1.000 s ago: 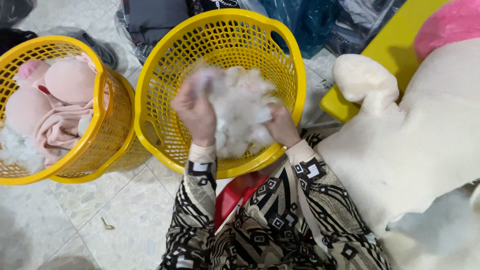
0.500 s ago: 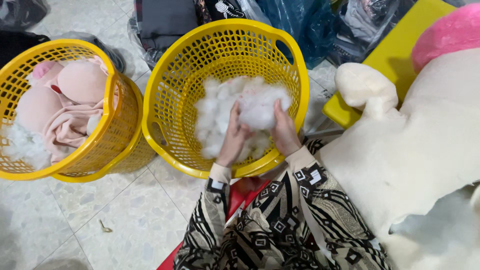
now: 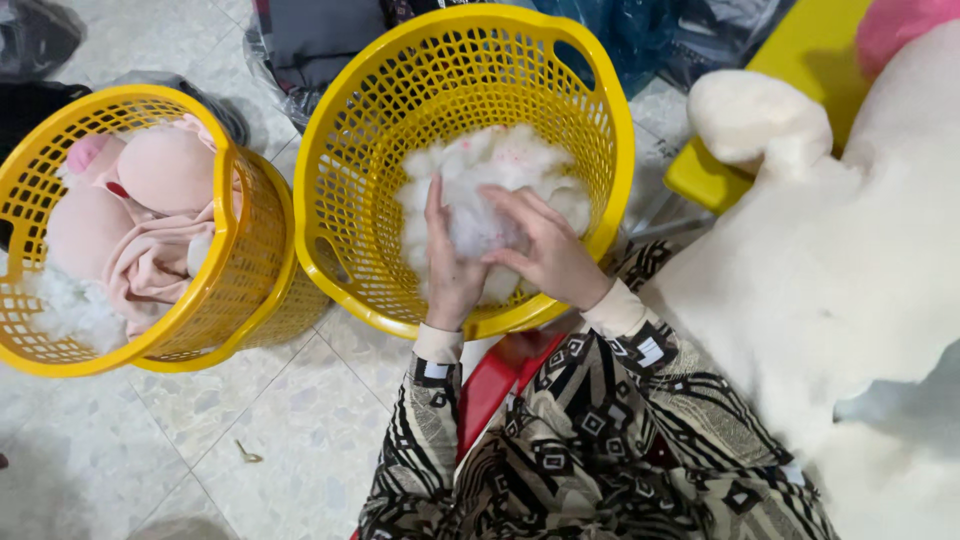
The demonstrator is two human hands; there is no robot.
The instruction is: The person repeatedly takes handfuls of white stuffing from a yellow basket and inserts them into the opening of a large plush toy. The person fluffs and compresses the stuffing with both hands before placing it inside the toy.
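- A speckled tile floor (image 3: pixel 300 420) holds two yellow plastic baskets.
- White, fluffy stuffing fibre (image 3: pixel 490 190) fills the nearer basket (image 3: pixel 350 180), clumped and loose.
- The left hand (image 3: pixel 450 265) and right hand (image 3: pixel 545 250) clasp the clump between them, inside the basket.
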